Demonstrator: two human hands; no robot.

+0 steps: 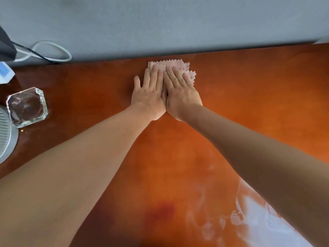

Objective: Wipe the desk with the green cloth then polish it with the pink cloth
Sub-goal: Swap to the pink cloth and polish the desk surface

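The pink cloth (pixel 178 65) lies folded on the glossy orange-brown desk (pixel 249 97), close to the desk's far edge by the grey wall. My left hand (pixel 150 93) and my right hand (pixel 179 91) lie side by side on the cloth, fingers straight and pressing down flat. Most of the cloth is hidden under the hands; only its far and right edges stick out. The green cloth is not in view.
A clear glass ashtray (pixel 27 106) stands at the left of the desk, next to a round white fan base (pixel 7 138). A white box (pixel 5 72) and looped cables (pixel 51 50) sit at the far left. Bright window glare covers the near right of the desk.
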